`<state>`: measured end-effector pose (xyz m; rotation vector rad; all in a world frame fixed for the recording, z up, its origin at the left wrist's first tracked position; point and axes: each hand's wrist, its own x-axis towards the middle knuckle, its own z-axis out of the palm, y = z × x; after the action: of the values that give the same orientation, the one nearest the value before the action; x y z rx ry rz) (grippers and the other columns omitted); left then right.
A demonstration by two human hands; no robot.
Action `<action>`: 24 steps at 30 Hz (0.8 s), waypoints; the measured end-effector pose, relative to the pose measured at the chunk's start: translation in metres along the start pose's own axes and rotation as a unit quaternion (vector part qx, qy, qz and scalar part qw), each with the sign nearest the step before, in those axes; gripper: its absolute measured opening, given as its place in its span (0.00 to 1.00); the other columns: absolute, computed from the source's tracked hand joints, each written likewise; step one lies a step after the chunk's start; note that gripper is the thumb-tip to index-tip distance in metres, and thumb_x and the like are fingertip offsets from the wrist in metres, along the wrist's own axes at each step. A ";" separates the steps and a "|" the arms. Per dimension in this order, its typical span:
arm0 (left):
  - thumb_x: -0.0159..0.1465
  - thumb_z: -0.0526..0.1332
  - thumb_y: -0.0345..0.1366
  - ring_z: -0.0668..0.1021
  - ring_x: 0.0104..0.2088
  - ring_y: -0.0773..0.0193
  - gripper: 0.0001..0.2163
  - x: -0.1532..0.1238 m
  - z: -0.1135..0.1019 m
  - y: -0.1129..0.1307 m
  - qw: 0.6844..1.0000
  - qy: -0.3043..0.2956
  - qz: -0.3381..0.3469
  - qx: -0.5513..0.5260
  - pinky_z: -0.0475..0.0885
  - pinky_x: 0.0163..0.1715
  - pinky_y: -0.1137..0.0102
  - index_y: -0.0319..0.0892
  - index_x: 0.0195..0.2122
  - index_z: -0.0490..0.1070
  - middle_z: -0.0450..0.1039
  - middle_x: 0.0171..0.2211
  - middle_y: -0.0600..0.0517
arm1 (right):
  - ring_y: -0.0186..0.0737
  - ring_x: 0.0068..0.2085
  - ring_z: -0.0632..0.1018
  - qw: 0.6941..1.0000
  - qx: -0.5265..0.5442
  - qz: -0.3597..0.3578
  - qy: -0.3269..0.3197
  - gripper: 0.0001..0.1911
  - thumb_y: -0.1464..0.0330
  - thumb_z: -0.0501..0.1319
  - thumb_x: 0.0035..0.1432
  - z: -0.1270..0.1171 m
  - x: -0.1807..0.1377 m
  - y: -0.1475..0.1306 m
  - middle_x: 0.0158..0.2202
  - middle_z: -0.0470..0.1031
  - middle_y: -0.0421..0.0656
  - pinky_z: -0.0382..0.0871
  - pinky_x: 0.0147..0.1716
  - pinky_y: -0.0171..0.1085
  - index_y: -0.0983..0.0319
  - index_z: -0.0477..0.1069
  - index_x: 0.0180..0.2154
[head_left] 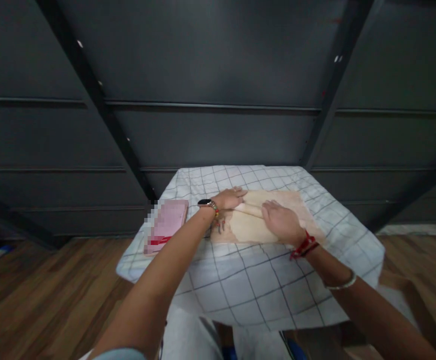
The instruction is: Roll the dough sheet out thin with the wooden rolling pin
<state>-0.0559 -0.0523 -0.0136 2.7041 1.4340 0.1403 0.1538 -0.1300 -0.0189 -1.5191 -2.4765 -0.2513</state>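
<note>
A cream sheet (246,231), smooth and thin like rolled dough or cloth, is spread over a pinkish-beige rectangular mat or board (306,202). Across its middle runs a pale rod-like ridge (253,210); whether this is a rolling pin or a fold I cannot tell. My left hand (231,198) lies at the ridge's left end with its fingers stretched out. Over the right end rests my right hand (282,222), palm down, fingers extended. Both hands touch the sheet or the ridge, and their palms hide what is under them.
A white checked cloth (236,275) covers the small table. On its left lies a pink flat item (168,220), partly blurred out, with a red band. A dark panelled wall (218,135) rises behind the table. Wooden flooring (60,290) shows at both sides.
</note>
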 end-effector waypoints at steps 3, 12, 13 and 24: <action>0.66 0.46 0.35 0.60 0.62 0.59 0.20 -0.013 -0.003 0.007 1.000 0.004 -0.009 0.012 0.55 0.57 0.65 0.41 0.58 0.61 0.59 0.62 0.47 | 0.48 0.38 0.76 0.997 -0.041 0.044 0.044 0.20 0.69 0.42 0.66 -0.006 -0.030 -0.036 0.40 0.74 0.58 0.70 0.34 0.44 0.70 0.68 0.47; 0.67 0.43 0.33 0.60 0.62 0.59 0.20 -0.045 -0.007 0.018 0.998 0.044 -0.009 0.053 0.52 0.60 0.66 0.35 0.58 0.60 0.58 0.61 0.43 | 0.53 0.53 0.72 0.985 -0.045 -0.059 0.154 0.26 0.80 0.48 0.56 0.002 -0.068 -0.074 0.54 0.69 0.59 0.68 0.50 0.49 0.69 0.61 0.57; 0.67 0.43 0.33 0.60 0.62 0.58 0.20 -0.044 -0.006 0.019 0.997 0.049 -0.023 0.057 0.52 0.60 0.64 0.35 0.58 0.60 0.59 0.61 0.43 | 0.51 0.52 0.72 0.983 -0.050 -0.072 0.162 0.25 0.79 0.48 0.57 0.002 -0.064 -0.062 0.53 0.70 0.57 0.68 0.49 0.48 0.68 0.62 0.57; 0.65 0.47 0.34 0.58 0.63 0.53 0.22 -0.010 -0.004 0.018 0.997 0.018 -0.056 0.048 0.55 0.59 0.58 0.38 0.60 0.59 0.56 0.63 0.46 | 0.42 0.28 0.77 0.982 -0.121 0.032 0.141 0.17 0.67 0.46 0.66 0.001 -0.044 -0.037 0.30 0.76 0.52 0.71 0.26 0.37 0.67 0.71 0.42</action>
<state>-0.0476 -0.0708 -0.0078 2.6997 1.6404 0.1174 0.1397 -0.1846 -0.0332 -1.5252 -2.2334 -0.7262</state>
